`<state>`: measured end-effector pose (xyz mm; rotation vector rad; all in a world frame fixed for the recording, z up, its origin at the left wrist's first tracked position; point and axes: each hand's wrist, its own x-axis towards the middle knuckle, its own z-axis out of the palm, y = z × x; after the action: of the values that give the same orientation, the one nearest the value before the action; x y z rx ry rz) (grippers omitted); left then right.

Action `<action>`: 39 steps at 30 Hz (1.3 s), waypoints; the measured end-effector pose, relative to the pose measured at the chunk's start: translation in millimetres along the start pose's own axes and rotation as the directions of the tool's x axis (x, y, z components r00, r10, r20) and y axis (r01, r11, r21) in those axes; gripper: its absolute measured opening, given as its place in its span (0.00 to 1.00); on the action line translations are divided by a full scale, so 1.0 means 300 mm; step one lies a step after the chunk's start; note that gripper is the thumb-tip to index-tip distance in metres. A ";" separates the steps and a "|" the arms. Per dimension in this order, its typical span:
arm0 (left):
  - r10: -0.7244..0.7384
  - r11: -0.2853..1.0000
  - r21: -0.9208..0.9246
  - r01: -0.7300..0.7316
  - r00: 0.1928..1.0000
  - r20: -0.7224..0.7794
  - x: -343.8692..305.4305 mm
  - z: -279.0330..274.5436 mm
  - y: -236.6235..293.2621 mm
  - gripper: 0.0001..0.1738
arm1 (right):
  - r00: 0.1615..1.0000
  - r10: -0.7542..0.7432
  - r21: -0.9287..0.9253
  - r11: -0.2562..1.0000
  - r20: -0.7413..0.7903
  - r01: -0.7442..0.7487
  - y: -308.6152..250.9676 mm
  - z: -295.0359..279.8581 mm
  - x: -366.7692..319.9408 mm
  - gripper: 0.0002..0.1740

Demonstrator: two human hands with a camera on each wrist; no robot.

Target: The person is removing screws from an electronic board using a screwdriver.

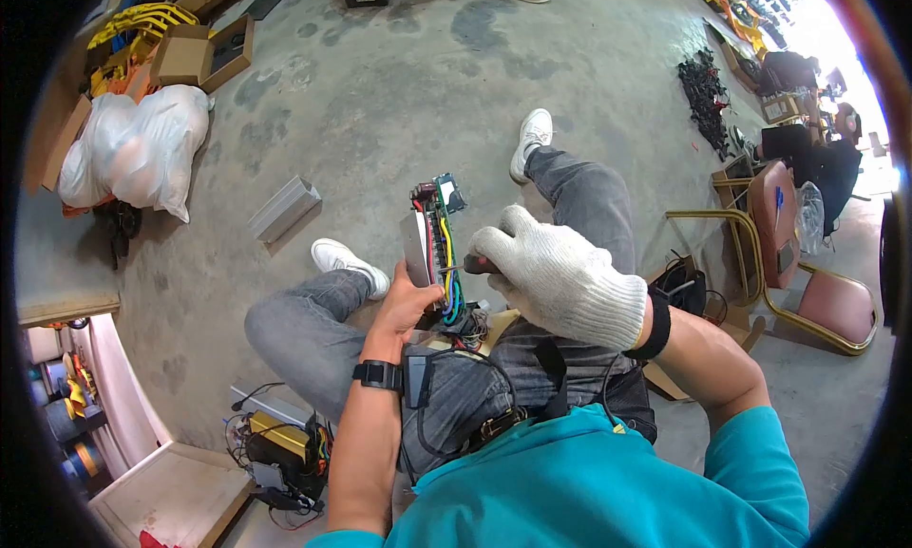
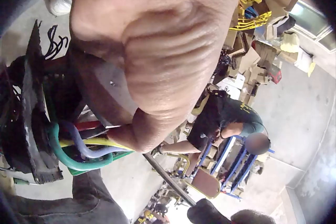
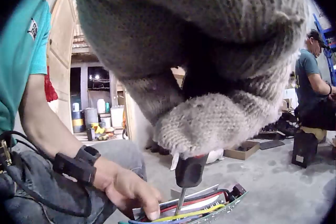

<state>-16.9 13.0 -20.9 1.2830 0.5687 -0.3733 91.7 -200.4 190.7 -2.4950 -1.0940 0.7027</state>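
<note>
A circuit board assembly (image 1: 438, 227) with a metal side plate and red, yellow, blue and green wires stands tilted up over the person's lap. The bare left hand (image 1: 404, 306) grips its lower end, thumb near the wires. In a white knit glove, the right hand (image 1: 565, 277) curls round a screwdriver (image 3: 190, 171) with a dark handle. Its metal shaft runs down to the wires and board in the right wrist view; the tip is hidden among them. The left wrist view shows the shaft (image 2: 170, 180) reaching in beside the left fingers.
A silver metal housing (image 1: 285, 211) lies on the floor ahead, with a white plastic bag (image 1: 142, 149) beyond it. A gold box with cables (image 1: 280, 439) sits at the left, a pink-seated chair (image 1: 826, 306) at the right. Another person (image 3: 310, 74) sits farther back.
</note>
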 end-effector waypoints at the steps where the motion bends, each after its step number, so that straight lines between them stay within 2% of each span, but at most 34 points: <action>1: -0.008 1.000 0.003 0.008 1.000 0.000 -0.001 0.000 0.003 0.39 | 1.000 0.003 0.002 1.000 -0.003 -0.003 0.000 -0.005 -0.002 0.18; 4: 0.015 1.000 -0.019 -0.015 1.000 0.001 -0.005 0.002 -0.002 0.39 | 0.996 -0.047 0.004 0.999 -0.074 0.047 0.009 -0.016 -0.003 0.18; 7: 0.043 0.999 -0.019 -0.043 0.999 0.002 -0.011 -0.003 -0.013 0.38 | 0.955 -0.107 0.079 0.988 -0.276 0.133 0.045 -0.056 -0.015 0.17; 10: 0.020 0.998 -0.061 -0.019 1.000 0.011 -0.016 -0.010 -0.015 0.39 | 0.918 -0.010 0.167 0.983 -0.397 0.082 0.108 -0.111 -0.013 0.15; 11: 0.019 0.998 -0.060 -0.018 1.000 0.012 -0.017 -0.009 -0.015 0.39 | 0.906 0.127 0.288 0.958 -0.403 -0.006 0.113 -0.126 -0.018 0.16; 12: 0.015 0.998 -0.067 -0.015 1.000 0.005 -0.024 -0.006 -0.008 0.41 | 0.878 0.192 0.319 0.947 -0.438 -0.047 0.152 -0.115 -0.011 0.18; 14: 0.013 0.997 -0.074 -0.014 1.000 -0.008 -0.037 -0.005 0.007 0.42 | 0.849 0.281 0.370 0.922 -0.447 -0.111 0.221 -0.097 0.011 0.19; 15: -0.026 0.991 -0.131 0.023 0.999 -0.020 -0.041 -0.003 0.013 0.44 | 0.849 0.280 0.370 0.922 -0.449 -0.109 0.242 -0.090 0.032 0.19; 17: -0.088 0.980 -0.185 0.076 0.995 -0.056 -0.040 -0.008 0.000 0.48 | 0.821 0.529 0.589 0.741 -0.215 -0.323 0.283 -0.068 0.064 0.19; 18: -0.091 0.980 -0.180 0.080 0.994 -0.054 -0.045 -0.009 -0.004 0.48 | 0.819 0.533 0.593 0.737 -0.214 -0.325 0.305 -0.045 0.084 0.19; 20: -0.132 0.965 -0.242 0.104 0.986 -0.101 -0.046 -0.011 -0.011 0.48 | 0.847 0.521 0.836 0.506 -0.101 -0.212 0.355 0.012 0.143 0.20; 21: -0.131 0.964 -0.244 0.105 0.987 -0.094 -0.041 -0.028 -0.031 0.51 | 0.821 0.569 0.867 0.429 -0.041 -0.254 0.373 0.037 0.179 0.19; 22: -0.138 0.964 -0.243 0.111 0.986 -0.094 -0.044 -0.032 -0.033 0.51 | 0.820 0.572 0.868 0.424 -0.035 -0.258 0.416 0.077 0.217 0.19; 24: -0.174 0.939 -0.316 0.134 0.979 -0.104 -0.051 -0.039 -0.040 0.51 | 0.800 0.589 0.927 0.228 0.111 -0.297 0.517 0.189 0.306 0.17; 26: -0.185 0.935 -0.326 0.138 0.976 -0.115 -0.048 -0.043 -0.049 0.50 | 0.808 0.566 0.936 0.167 0.166 -0.310 0.595 0.308 0.383 0.18; 28: -0.216 0.927 -0.342 0.155 0.965 -0.148 -0.065 -0.032 -0.036 0.41 | 0.790 0.523 0.911 0.062 0.319 -0.409 0.638 0.397 0.432 0.18; 29: -0.249 0.918 -0.355 0.179 0.954 -0.165 -0.068 -0.026 -0.029 0.41 | 0.810 0.476 0.886 0.122 0.343 -0.446 0.656 0.416 0.437 0.18; 30: -0.268 0.914 -0.357 0.194 0.948 -0.170 -0.066 -0.032 -0.032 0.41 | 0.804 0.473 0.881 0.110 0.361 -0.460 0.664 0.444 0.451 0.18; 32: -0.248 0.896 -0.407 0.178 0.960 -0.126 -0.054 -0.047 -0.036 0.48 | 0.721 0.541 0.833 0.066 0.432 -0.549 0.671 0.504 0.486 0.10; 33: -0.254 0.893 -0.412 0.181 0.959 -0.129 -0.058 -0.050 -0.039 0.49 | 0.730 0.550 0.823 0.126 0.407 -0.554 0.675 0.533 0.489 0.10; 34: -0.268 0.889 -0.417 0.192 0.954 -0.131 -0.053 -0.044 -0.023 0.49 | 0.723 0.548 0.817 0.119 0.420 -0.565 0.700 0.583 0.501 0.10; 36: -0.243 0.870 -0.462 0.172 0.965 -0.100 -0.048 -0.036 0.002 0.52 | 0.635 0.593 0.672 0.201 0.496 -0.712 0.736 0.674 0.512 0.21; 37: -0.246 0.888 -0.421 0.185 0.965 -0.095 -0.049 -0.041 0.011 0.53 | 0.627 0.589 0.663 0.196 0.510 -0.723 0.742 0.696 0.508 0.21; 39: -0.241 0.862 -0.471 0.184 0.969 -0.062 -0.048 -0.047 0.014 0.52 | 0.665 0.569 0.696 0.209 0.485 -0.687 0.728 0.726 0.485 0.21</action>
<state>-28.6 27.1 -11.7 0.7833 0.8509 -0.3191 184.6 -212.4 -137.3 -1.8511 0.4136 1.2394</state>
